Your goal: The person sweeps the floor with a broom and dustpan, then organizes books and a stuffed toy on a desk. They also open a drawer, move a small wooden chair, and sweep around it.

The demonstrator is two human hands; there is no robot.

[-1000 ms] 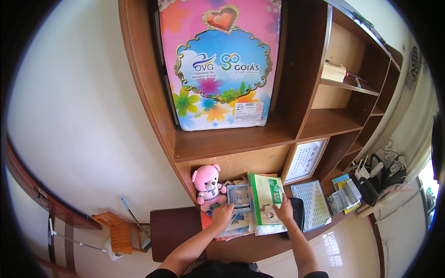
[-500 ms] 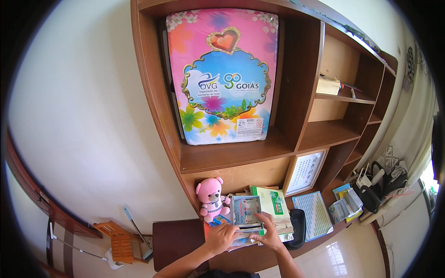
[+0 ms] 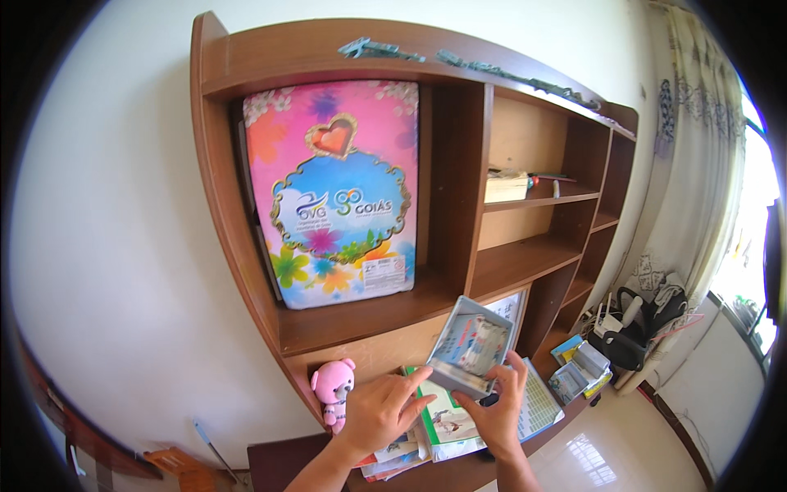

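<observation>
A small grey open-topped box point(image 3: 493, 312) is tilted above the desk, with printed cards or papers point(image 3: 475, 343) lying inside it. My right hand point(image 3: 498, 410) grips its near right corner, thumb below and fingers along the side. Close to the near left corner is my left hand point(image 3: 384, 412), its index finger stretched toward the box and its thumb apart from it. I cannot tell whether that fingertip touches the rim. Below the box lies a green and white book point(image 3: 451, 422) on a stack of papers point(image 3: 398, 455), partly hidden by my hands.
A pink teddy bear point(image 3: 334, 381) sits left of my hands. The brown shelf unit point(image 3: 377, 316) rises behind, holding a large colourful box point(image 3: 336, 197). To the right are a printed sheet point(image 3: 537, 402), a grey container point(image 3: 586, 369) and a black chair point(image 3: 648, 328).
The box has risen off the desk pile and moved right, now tilted in my right hand. My left hand has come away from its near edge. The whole view has shifted.
</observation>
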